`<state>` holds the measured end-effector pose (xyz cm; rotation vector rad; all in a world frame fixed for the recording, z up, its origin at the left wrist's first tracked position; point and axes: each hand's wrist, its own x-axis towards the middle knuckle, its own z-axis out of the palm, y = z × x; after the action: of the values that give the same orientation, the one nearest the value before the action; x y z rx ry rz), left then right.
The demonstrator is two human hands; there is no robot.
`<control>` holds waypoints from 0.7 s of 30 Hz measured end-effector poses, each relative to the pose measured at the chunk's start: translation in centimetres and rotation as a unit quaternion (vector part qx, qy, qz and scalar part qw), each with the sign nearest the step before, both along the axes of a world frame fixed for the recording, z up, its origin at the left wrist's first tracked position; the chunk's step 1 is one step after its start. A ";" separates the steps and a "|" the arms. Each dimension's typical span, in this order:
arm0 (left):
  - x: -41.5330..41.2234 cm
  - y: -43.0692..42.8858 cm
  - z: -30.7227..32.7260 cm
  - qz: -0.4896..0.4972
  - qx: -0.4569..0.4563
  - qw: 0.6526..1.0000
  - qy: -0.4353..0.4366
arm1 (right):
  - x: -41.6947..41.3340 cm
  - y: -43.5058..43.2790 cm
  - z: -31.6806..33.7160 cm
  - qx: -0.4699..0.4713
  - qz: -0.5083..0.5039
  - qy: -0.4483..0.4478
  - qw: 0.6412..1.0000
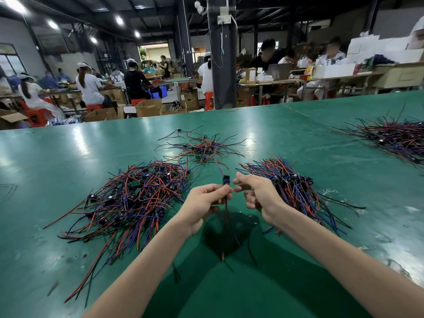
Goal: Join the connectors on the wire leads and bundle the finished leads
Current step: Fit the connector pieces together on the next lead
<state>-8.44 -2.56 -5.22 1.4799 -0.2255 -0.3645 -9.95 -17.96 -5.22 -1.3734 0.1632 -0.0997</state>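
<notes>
My left hand [203, 203] pinches a small black connector [226, 180] with red and black leads hanging down below it over the green table [68, 157]. My right hand [257, 193] hovers just right of the connector, thumb and forefinger apart near its tip, other fingers curled; nothing shows in its grasp. A big pile of red, blue and black wire leads [135, 198] lies to the left. Another pile [291, 187] lies behind my right hand. A smaller loose heap [204, 148] sits further back in the middle.
A fourth heap of leads [394, 136] lies at the far right of the table. Beyond the table's far edge stand a dark pillar [221, 65], cardboard boxes and benches where several people sit working.
</notes>
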 end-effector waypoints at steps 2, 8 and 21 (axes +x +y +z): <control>0.2 0.4 0.3 0.039 -0.018 0.999 0.006 | -0.3 0.1 0.0 -0.017 0.027 0.012 0.999; 0.2 0.5 0.3 0.098 -0.014 0.995 0.012 | -1.0 1.5 -0.2 -0.054 0.109 -0.008 0.993; -0.1 0.1 0.3 0.098 -0.009 0.995 -0.025 | -0.9 1.6 -0.7 -0.031 0.112 -0.030 0.993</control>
<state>-8.56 -2.44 -4.89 1.4803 -0.1219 -0.1666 -10.81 -16.38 -5.91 -1.4391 -0.0450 0.0423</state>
